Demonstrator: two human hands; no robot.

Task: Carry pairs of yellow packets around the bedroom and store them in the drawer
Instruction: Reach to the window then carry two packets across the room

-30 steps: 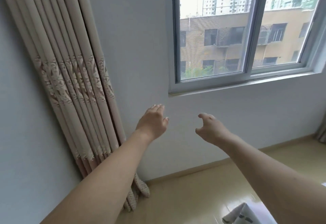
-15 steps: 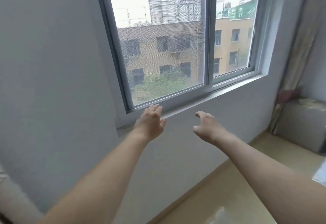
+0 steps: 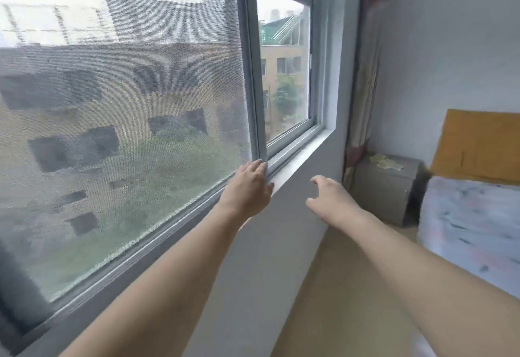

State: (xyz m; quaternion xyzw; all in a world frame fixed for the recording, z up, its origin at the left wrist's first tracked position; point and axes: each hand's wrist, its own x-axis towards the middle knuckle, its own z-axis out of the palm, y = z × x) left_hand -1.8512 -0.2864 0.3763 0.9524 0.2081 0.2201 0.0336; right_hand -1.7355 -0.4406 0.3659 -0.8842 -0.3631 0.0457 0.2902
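A bedroom corner with a wide window (image 3: 140, 120) along the left wall and a bed (image 3: 472, 216) at the right frames both bare arms stretched forward, and neither of the hands carries anything: the left hand (image 3: 249, 190) has straight fingers up by the sill, the right hand (image 3: 330, 199) hangs loosely curled in the air just beside it. Beyond them, well apart in the far corner, pale yellow packets (image 3: 387, 162) lie flat on top of a grey bedside cabinet (image 3: 388, 190), too small and blurred to count. They look thin, light and floppy, probably slick-surfaced, so pinching each by an edge between thumb and fingers, one per hand, seems the safest hold.
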